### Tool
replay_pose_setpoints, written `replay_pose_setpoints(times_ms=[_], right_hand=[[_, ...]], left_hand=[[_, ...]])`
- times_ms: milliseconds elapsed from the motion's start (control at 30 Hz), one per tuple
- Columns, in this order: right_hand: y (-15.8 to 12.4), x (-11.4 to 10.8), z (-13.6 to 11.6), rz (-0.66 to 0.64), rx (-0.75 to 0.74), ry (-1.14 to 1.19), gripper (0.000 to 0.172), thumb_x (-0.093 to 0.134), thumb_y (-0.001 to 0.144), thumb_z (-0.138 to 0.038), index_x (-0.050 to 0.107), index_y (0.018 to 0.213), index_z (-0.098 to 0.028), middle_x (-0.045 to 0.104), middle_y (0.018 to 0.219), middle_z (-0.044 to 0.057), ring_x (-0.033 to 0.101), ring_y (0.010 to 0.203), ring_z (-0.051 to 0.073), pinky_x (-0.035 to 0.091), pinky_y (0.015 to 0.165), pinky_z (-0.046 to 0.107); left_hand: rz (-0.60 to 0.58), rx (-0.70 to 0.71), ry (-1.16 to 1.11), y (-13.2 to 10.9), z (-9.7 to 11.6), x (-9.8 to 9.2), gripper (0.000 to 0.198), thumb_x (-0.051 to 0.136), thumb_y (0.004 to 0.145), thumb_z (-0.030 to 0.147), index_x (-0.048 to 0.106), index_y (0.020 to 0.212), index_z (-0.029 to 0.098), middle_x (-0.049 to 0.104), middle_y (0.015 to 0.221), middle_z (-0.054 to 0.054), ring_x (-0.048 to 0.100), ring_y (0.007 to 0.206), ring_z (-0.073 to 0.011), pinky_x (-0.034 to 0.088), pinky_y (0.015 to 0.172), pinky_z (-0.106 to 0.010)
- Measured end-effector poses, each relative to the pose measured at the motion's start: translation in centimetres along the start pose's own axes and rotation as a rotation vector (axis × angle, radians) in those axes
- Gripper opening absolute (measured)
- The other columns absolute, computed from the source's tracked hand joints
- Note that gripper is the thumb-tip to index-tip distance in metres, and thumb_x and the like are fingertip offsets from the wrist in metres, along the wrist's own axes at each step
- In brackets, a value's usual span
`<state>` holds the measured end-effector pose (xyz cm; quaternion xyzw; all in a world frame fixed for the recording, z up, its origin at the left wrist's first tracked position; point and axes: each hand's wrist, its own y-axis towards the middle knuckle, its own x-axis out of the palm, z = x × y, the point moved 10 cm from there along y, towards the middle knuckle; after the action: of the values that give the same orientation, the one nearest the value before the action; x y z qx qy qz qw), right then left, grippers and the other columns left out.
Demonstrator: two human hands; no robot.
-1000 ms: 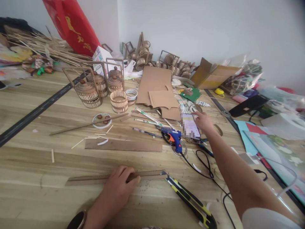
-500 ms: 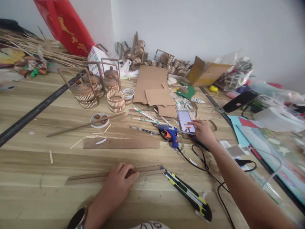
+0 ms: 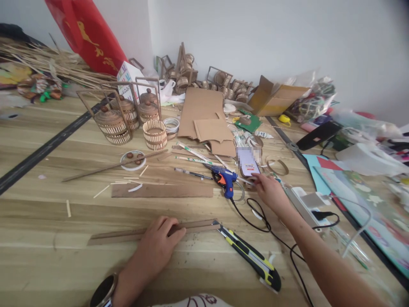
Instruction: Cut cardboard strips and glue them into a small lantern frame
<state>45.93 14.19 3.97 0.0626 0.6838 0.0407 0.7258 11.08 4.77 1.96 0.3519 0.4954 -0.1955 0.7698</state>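
My left hand (image 3: 157, 248) rests palm down on a long narrow cardboard strip (image 3: 111, 236) near the table's front edge, fingers curled over it. My right hand (image 3: 269, 190) reaches forward, its fingertips at the lower edge of a phone (image 3: 247, 161) with a lit screen that lies flat on the table. A blue and orange glue gun (image 3: 225, 179) lies just left of that hand, its black cable (image 3: 255, 219) running under my forearm. A yellow and black utility knife (image 3: 252, 258) lies between my two arms.
A wider brown strip (image 3: 161, 191) lies mid-table with small white sticks around it. Woven bamboo baskets (image 3: 121, 119), cardboard sheets (image 3: 204, 113) and craft clutter fill the back. A white power strip (image 3: 306, 204) and coloured paper (image 3: 367, 200) lie at right.
My right hand has drawn back from the phone's upper part to its lower edge. My left hand stays on the narrow strip. The view has shifted slightly.
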Motion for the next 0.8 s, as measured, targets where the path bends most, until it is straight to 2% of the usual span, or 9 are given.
replay_pose_setpoints(times_ms=[233,567,800], right_hand=[[0.56,-0.44,-0.13,-0.033,0.105,-0.144,0.045,0.037,0.089,-0.009,0.067,0.121,-0.016,0.066,0.099,0.013,0.061,0.092,0.025,0.043,0.078,0.034],[0.55,0.00,-0.26,-0.082,0.131,-0.223,0.044,0.037,0.092,-0.013,0.066,0.126,-0.018,0.065,0.102,0.015,0.061,0.096,0.028,0.043,0.079,0.036],[0.71,0.09,-0.12,-0.091,0.123,-0.226,0.046,0.038,0.091,-0.012,0.066,0.126,-0.020,0.065,0.106,0.014,0.060,0.098,0.027,0.044,0.082,0.036]], left_hand=[[0.027,-0.003,0.010,0.09,0.06,-0.18,0.042,0.048,0.079,-0.003,0.070,0.102,0.024,0.064,0.101,-0.006,0.055,0.089,-0.0204,0.049,0.075,-0.032],[0.008,0.020,0.033,0.05,0.12,0.07,0.038,0.042,0.088,0.004,0.071,0.103,0.023,0.063,0.101,-0.007,0.053,0.090,-0.0200,0.049,0.076,-0.032],[-0.029,-0.019,0.006,0.03,-0.15,0.33,0.043,0.043,0.084,-0.001,0.071,0.105,0.024,0.064,0.102,-0.005,0.053,0.091,-0.0193,0.049,0.078,-0.031]])
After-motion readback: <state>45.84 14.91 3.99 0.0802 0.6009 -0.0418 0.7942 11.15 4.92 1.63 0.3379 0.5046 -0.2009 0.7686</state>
